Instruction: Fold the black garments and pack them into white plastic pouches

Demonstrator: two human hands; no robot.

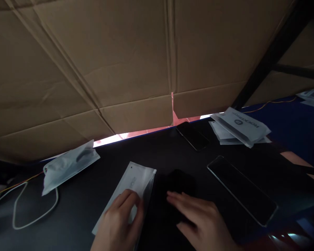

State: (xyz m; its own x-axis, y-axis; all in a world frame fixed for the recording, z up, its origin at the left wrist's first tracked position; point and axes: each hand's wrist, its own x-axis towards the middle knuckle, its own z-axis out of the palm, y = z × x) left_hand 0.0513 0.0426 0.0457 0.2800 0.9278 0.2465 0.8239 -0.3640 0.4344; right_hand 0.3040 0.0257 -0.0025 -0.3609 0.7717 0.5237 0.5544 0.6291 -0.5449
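Note:
A frosted plastic zip bag (136,176) with faint print lies slanted on the black tabletop (120,153). My left hand (120,216) rests over its near part, the fingers curled and the thumb close to them, gripping the bag; what lies under the fingers is hidden. To the right of the bag, my right hand (199,218) hovers low over the dark surface. Its fingers are stretched out, the thumb stands apart, and nothing is in it. A clear-edged dark glass rectangle (243,190), phone-like in shape, lies to the right of that hand.
A black phone (193,136) lies near the table's far edge. Several white printed pouches (243,125) are stacked at the back right. On the left are another filled frosted bag (70,165) and a white cable (35,225). A cardboard wall (131,62) rises behind, beside a black metal post (272,55).

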